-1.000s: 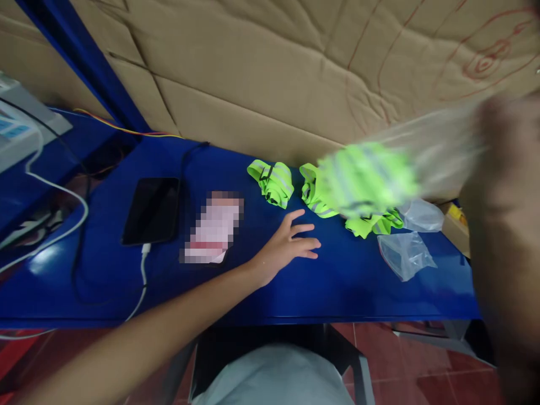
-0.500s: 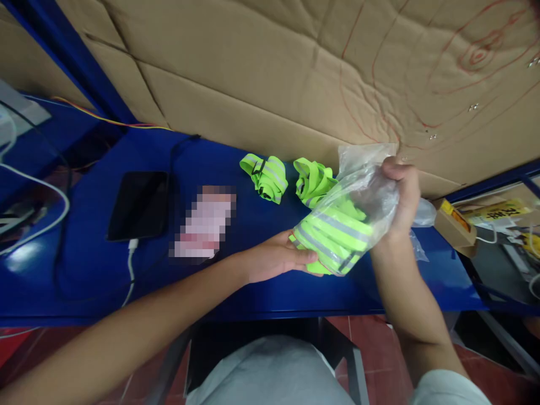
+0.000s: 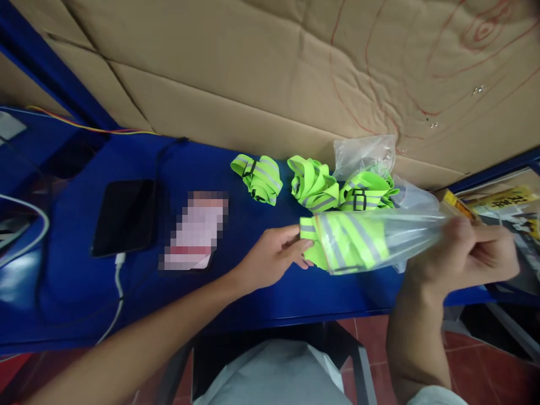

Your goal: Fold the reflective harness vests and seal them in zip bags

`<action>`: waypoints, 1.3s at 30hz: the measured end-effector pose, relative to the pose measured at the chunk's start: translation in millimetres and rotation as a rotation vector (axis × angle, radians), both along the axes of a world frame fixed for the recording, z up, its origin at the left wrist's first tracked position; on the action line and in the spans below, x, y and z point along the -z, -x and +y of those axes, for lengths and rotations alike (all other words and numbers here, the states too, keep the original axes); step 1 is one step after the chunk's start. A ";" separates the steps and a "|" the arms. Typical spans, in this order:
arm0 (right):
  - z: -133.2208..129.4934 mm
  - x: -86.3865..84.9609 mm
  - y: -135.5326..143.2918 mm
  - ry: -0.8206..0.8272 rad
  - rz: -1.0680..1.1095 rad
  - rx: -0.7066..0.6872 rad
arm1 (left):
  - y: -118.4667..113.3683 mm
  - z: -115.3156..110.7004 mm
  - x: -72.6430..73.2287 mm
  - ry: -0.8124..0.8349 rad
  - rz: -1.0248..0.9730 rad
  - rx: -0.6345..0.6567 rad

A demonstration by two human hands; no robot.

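Between my hands is a clear plastic bag (image 3: 411, 228), stretched sideways, with a folded neon-green reflective strap (image 3: 310, 244) inside and partly sticking out of its left end. My left hand (image 3: 274, 256) pinches that exposed end of the strap. At the other end, my right hand (image 3: 459, 253), slightly blurred, is closed on the gathered plastic. Behind them on the blue table lie a rolled green strap bundle (image 3: 264, 180) with a black buckle, a looser bundle (image 3: 313, 184), and a third bundle (image 3: 366, 191) with a black buckle, partly hidden by the held bag.
Crumpled clear bags (image 3: 365, 152) lie against the cardboard wall (image 3: 236, 73) at the back. Left on the blue table (image 3: 248, 304) are a black tablet (image 3: 124, 216) with a white cable and a phone (image 3: 196, 230) with a blurred-out screen. A small cardboard box (image 3: 458, 205) stands right.
My right hand has moved right and down, stretching the bag sideways. The strap's left end now sticks out of the bag more, and the third bundle behind has come into view.
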State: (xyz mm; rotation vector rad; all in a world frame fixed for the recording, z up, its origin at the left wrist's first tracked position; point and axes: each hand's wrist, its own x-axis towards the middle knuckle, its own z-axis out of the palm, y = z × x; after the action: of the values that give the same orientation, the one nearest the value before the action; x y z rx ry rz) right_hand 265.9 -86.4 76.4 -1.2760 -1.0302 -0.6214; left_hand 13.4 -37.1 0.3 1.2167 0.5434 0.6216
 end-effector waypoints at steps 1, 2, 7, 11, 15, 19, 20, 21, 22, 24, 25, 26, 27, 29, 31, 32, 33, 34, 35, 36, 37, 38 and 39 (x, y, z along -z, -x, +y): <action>-0.6 1.7 1.7 0.055 0.042 -0.035 | 1.1 1.3 -0.4 -0.029 0.009 0.001; -0.2 5.4 4.9 0.172 0.109 -0.131 | 2.3 3.0 -0.1 -0.066 0.020 0.002; -0.6 45.8 47.6 0.761 0.271 -0.718 | 7.2 12.0 9.2 -0.288 0.119 -0.265; -8.7 67.5 70.5 0.658 0.197 -0.637 | 9.9 13.0 13.2 -0.535 0.132 -0.371; -9.5 71.4 61.5 0.526 0.295 -0.710 | 7.8 9.7 12.9 -0.663 0.111 -0.326; -9.3 74.5 53.2 0.414 0.465 -0.716 | 1.3 6.9 10.5 -0.742 0.006 -0.360; -10.9 75.2 53.3 0.384 0.440 -0.661 | 0.3 6.5 9.4 -0.728 -0.017 -0.356; -13.0 75.8 53.8 0.358 0.379 -0.601 | 0.1 6.2 8.3 -0.693 -0.029 -0.352; -15.3 76.2 54.5 0.335 0.294 -0.548 | 0.4 6.1 7.2 -0.642 -0.032 -0.348; -19.4 76.4 55.1 0.314 0.130 -0.489 | 2.5 6.5 5.5 -0.522 -0.044 -0.354; -20.8 76.3 55.0 0.316 0.073 -0.478 | 3.8 7.1 4.8 -0.466 -0.060 -0.364; -22.0 76.2 54.7 0.319 0.044 -0.466 | 5.1 7.8 4.3 -0.415 -0.080 -0.378; -22.9 76.2 54.7 0.319 0.044 -0.448 | 6.3 8.9 3.7 -0.369 -0.104 -0.399; -25.2 77.8 57.5 0.331 0.090 -0.406 | 8.4 11.8 1.9 -0.287 -0.149 -0.469; -29.2 82.7 65.9 0.439 0.127 -0.426 | 10.1 15.8 -1.1 -0.186 -0.169 -0.579; -31.9 86.4 71.9 0.527 0.135 -0.459 | 10.7 17.8 -2.8 -0.119 -0.171 -0.634; -35.0 90.5 78.4 0.619 0.138 -0.498 | 11.0 19.7 -4.6 -0.047 -0.168 -0.684; -38.1 94.6 84.2 0.700 0.143 -0.536 | 11.0 21.1 -6.0 0.023 -0.163 -0.721; -40.9 98.0 88.6 0.754 0.164 -0.560 | 10.7 22.0 -6.9 0.080 -0.160 -0.745; -43.4 100.3 90.6 0.781 0.194 -0.572 | 10.1 22.4 -7.1 0.111 -0.160 -0.755; -45.3 101.2 89.8 0.786 0.225 -0.578 | 9.4 22.5 -6.7 0.114 -0.162 -0.750; -46.8 100.7 86.1 0.787 0.256 -0.584 | 8.7 22.5 -5.7 0.094 -0.166 -0.737; -48.0 99.1 80.0 0.784 0.284 -0.586 | 8.4 23.0 -4.3 0.064 -0.169 -0.717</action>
State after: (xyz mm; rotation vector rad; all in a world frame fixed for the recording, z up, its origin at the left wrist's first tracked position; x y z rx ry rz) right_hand 185.9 -134.3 -22.7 -1.5534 -1.3777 0.4552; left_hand 5.0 -14.1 4.6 0.8797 0.8546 1.2885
